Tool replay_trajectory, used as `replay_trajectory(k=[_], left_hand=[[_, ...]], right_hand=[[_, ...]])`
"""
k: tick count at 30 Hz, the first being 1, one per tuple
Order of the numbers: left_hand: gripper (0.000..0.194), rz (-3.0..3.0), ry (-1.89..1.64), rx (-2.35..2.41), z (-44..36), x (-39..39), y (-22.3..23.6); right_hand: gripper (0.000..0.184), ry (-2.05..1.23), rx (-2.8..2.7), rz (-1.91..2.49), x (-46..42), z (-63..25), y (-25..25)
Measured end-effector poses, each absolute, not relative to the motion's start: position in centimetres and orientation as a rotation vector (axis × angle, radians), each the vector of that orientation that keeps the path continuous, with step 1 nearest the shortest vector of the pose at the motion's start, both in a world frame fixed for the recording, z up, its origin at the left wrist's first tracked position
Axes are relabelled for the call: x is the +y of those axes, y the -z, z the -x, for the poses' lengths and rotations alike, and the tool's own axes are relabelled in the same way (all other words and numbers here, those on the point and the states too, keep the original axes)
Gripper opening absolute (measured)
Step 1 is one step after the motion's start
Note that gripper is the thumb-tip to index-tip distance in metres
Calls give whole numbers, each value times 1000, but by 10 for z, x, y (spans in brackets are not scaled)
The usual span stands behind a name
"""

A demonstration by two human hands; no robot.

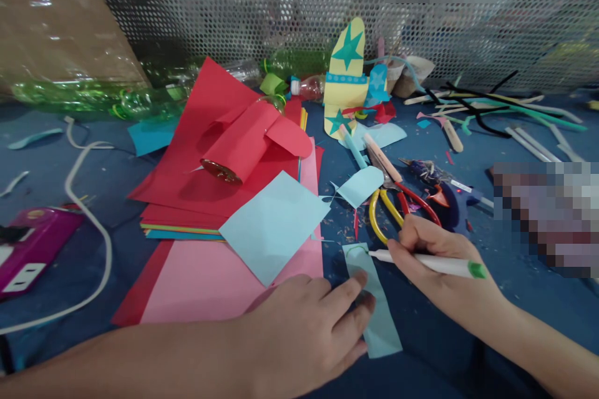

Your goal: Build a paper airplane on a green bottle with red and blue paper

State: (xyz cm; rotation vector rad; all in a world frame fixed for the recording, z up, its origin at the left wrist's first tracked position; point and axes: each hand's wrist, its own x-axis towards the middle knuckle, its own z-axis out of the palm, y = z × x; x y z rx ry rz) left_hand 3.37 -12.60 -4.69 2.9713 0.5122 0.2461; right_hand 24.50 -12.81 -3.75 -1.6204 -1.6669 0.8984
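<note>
A white marker (440, 264) with a green end is gripped in my right hand (440, 255). Its tip rests at the top of a narrow light-blue paper strip (381, 318), where a curved green line shows. My left hand (318, 324) lies flat with fingers stretched, its fingertips pressing on the strip. A light-blue square of paper (274, 227) lies just beyond the left hand, over pink paper (201, 280). Scissors (381, 218) with yellow and red handles lie just beyond the strip, beside a small light-blue cutout (360, 186).
A red paper-wrapped bottle (243, 143) rests on stacked red sheets (173, 168). Behind stand a yellow paper shape with teal stars (346, 81) and green bottles (299, 63). A glue gun (453, 199) lies at right, a purple power strip (37, 246) with white cable at left.
</note>
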Motion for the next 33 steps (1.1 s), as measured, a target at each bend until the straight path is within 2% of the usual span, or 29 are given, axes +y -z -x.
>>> replay_trajectory(k=[14,22,33], left_hand=[[38,-2976,-244,507,-34,-126,46],[38,-2968,-233,524,-34,-126,46],[37,-2968,-236,513,-33,-126,47]], right_hand=[[30,-859,-1573,1573,-129,-245,34],[26,-1084,-1619,1477,-130,-244,47],[28,-1140,-1706,1482,-131,-243,47]])
